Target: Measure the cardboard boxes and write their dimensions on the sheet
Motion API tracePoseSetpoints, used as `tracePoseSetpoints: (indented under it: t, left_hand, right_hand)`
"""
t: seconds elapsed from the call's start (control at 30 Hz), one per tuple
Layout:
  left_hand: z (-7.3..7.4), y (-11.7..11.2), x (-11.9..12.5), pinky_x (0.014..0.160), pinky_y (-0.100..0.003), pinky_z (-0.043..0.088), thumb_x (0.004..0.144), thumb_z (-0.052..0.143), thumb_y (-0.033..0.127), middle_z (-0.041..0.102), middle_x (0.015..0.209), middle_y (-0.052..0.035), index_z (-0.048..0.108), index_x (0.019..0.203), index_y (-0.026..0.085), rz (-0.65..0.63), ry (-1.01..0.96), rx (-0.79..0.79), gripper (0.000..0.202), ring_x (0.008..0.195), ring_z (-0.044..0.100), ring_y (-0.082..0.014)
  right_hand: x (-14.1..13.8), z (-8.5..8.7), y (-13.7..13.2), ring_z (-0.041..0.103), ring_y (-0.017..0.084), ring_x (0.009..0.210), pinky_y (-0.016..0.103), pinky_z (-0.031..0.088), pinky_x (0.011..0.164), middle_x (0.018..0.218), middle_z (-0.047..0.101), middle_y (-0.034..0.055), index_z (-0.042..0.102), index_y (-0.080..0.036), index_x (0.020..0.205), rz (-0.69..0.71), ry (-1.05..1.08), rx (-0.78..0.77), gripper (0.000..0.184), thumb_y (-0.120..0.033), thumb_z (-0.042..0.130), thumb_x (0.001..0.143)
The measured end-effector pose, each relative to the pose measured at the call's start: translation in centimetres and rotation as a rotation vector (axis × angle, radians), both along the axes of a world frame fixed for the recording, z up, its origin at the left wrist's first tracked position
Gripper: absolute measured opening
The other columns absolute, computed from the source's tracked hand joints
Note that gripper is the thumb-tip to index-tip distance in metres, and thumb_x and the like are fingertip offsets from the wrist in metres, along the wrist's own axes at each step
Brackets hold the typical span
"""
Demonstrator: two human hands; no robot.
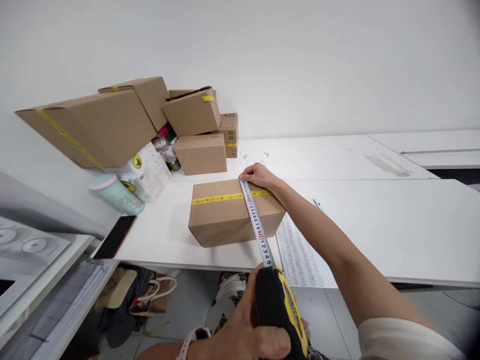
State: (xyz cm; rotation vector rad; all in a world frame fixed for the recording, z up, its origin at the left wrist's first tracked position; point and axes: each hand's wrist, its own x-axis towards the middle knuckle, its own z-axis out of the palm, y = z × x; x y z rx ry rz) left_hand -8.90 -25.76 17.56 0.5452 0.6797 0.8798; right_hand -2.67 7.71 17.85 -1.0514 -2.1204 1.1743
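A closed cardboard box (221, 217) with a yellow printed strip of tape along its top sits near the front edge of the white table. My left hand (240, 320), with a pale band on the wrist, is wrapped round a black and yellow tape measure (270, 300) in front of the table. Its metal blade (255, 215) is pulled out and lies across the box top, from the far edge towards me. At the box's far edge, the fingers of my right hand (258, 175) pinch the blade's end. Part of the box's right side is behind my right forearm.
Several cardboard boxes (200, 155) are stacked at the back left. A mint tumbler (116, 195) leans beside a white avocado-print carton (152, 172), near a dark phone-like slab (115, 237). A printed sheet (300, 255) lies right of the box.
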Motion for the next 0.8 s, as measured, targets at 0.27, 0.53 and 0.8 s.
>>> tracePoseSetpoints:
  t: [0.27,0.53,0.8]
  left_hand:
    - [0.2,-0.3,-0.3,0.100,-0.056,0.044,0.072,0.081,0.051,0.068,0.116,-0.0111,0.034,0.149,0.028,0.025,0.031,0.066,0.093,0.110,0.067,-0.0339]
    - [0.0,-0.4,-0.4,0.103,-0.061,0.041,0.074,0.078,0.052,0.069,0.115,-0.0118,0.029,0.151,0.028,0.014,0.046,0.082,0.094,0.113,0.066,-0.0359]
    - [0.1,-0.1,-0.3,0.090,-0.051,0.051,0.063,0.088,0.048,0.061,0.122,-0.0092,0.044,0.145,0.033,0.149,0.045,0.098,0.094,0.105,0.067,-0.0338]
  right_hand:
    - [0.0,-0.3,0.4,0.063,0.017,0.077,0.028,0.049,0.075,0.080,0.074,0.0047,0.075,-0.016,0.077,-0.014,-0.035,0.037,0.010,-0.023,0.069,0.080]
    - [-0.1,-0.4,0.3,0.061,0.017,0.076,0.027,0.046,0.071,0.077,0.073,0.0035,0.075,-0.017,0.075,-0.044,-0.044,0.044,0.012,-0.028,0.070,0.078]
    - [1.4,1.7,-0.4,0.062,0.016,0.078,0.030,0.048,0.078,0.078,0.072,0.0039,0.073,-0.015,0.076,-0.089,0.277,0.011,0.018,-0.032,0.070,0.080]
